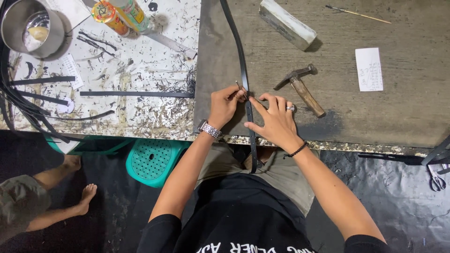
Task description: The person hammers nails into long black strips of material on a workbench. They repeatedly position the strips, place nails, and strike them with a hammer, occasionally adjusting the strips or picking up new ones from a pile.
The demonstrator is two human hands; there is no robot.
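Left hand [224,104]: closed on a small thin tool, pinched at the black strap [244,77], just at your 12 o'clock.
Right hand [276,119]: fingers spread, not gripping, pressing the strap flat on the counter [375,117].
Strap: runs from 12 o'clock down over the counter edge to your lap.
Step in hand: looks like marking or piercing the strap at one spot.
Next move: you'd likely need the strap pinned steady and the tool upright.
Hammer [300,86]: 1 o'clock, near your right hand.
White block [287,23]: 1 o'clock, farther.
Paper slip [369,69]: 2 o'clock, white rectangle, handwritten.
Cans [119,14]: 10 o'clock, colourful labels, lying tilted.
Metal pot [30,28]: 10 o'clock, far.
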